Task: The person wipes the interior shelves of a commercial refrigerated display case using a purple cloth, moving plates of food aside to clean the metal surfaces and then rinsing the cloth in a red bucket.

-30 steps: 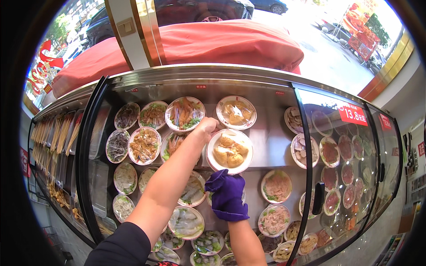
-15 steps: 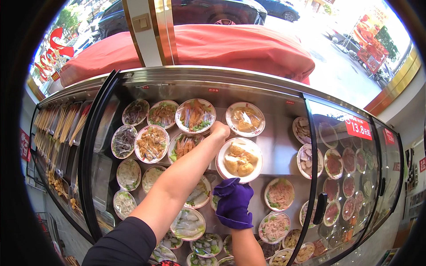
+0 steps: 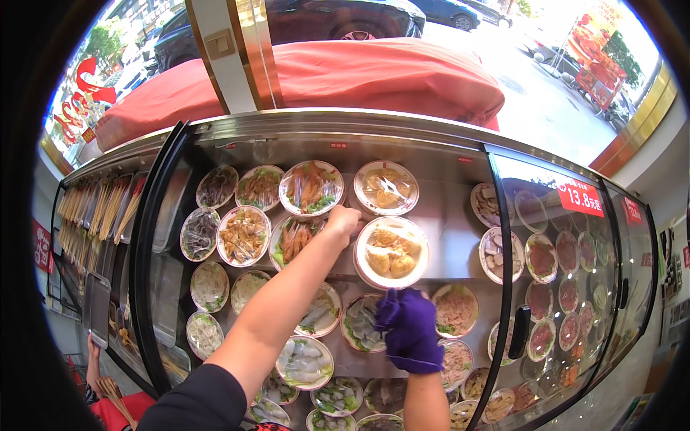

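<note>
In the head view, the bare left hand (image 3: 346, 221) sits at the left edge of a round white plate (image 3: 424, 253) of golden-brown, pouch-like food pieces (image 3: 394, 262); its fingers are bent, but whether they clamp the rim is hidden. The right hand in a dark purple cloth glove (image 3: 415, 329) is at the near edge, fingers curled, and I cannot tell if they grip. Placed on two sides, the hands probably keep the plate level. Just beyond lies a film-covered plate of similar pieces (image 3: 412, 192); the film likely protects the food, and the rows likely keep every plate visible. Below is a bare grey metal shelf (image 3: 456, 244), inside a cabinet with black-framed glass doors (image 3: 546, 208). Wooden skewers (image 3: 108, 201) fill the left end, where another person's hand (image 3: 94, 348) holds a grey rectangular tray (image 3: 107, 309). Beyond the window, red cloth (image 3: 381, 79) lies before a dark car (image 3: 345, 21).
</note>
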Motion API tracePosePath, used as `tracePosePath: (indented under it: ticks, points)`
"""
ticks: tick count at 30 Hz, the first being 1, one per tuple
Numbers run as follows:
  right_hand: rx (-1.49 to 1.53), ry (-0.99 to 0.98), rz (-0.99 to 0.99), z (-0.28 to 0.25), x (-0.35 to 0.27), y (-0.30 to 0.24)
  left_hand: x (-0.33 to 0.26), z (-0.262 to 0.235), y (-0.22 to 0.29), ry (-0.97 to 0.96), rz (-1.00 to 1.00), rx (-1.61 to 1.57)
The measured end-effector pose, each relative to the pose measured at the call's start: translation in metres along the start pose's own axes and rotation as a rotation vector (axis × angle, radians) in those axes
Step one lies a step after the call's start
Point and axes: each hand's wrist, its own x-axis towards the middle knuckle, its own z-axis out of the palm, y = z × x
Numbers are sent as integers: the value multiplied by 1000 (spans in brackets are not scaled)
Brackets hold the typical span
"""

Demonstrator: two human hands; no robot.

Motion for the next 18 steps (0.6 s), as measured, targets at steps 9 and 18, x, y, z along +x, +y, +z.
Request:
tracePosePath:
  ticks: [9,18]
  points:
    - [660,596,191,-34,108,115,-189,-84,-37,-47,349,-214]
    - [-353,417,47,43,219,246,-267,-197,-134,129,-43,68]
